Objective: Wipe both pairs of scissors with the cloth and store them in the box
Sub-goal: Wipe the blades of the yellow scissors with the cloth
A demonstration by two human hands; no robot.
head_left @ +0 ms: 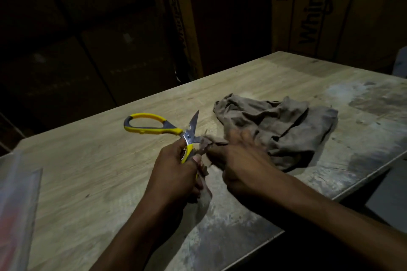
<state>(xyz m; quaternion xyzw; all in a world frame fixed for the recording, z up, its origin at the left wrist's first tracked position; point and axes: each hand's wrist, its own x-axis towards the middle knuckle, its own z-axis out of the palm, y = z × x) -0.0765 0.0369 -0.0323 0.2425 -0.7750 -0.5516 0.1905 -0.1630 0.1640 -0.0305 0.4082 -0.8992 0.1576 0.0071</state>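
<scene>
left hand (174,168): fingers curled, gripping | right hand (240,160): pinching, apparently (motion-blurred) | forearms converging

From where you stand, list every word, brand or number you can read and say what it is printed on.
"Whirlpool": brand lettering, sideways and seemingly mirrored, only partly readable, on the cardboard box behind the table.
Vertical print on the narrow carton left of it: too dark and blurred to read.
Yellow-handled scissors, cloth: no visible text.
</scene>
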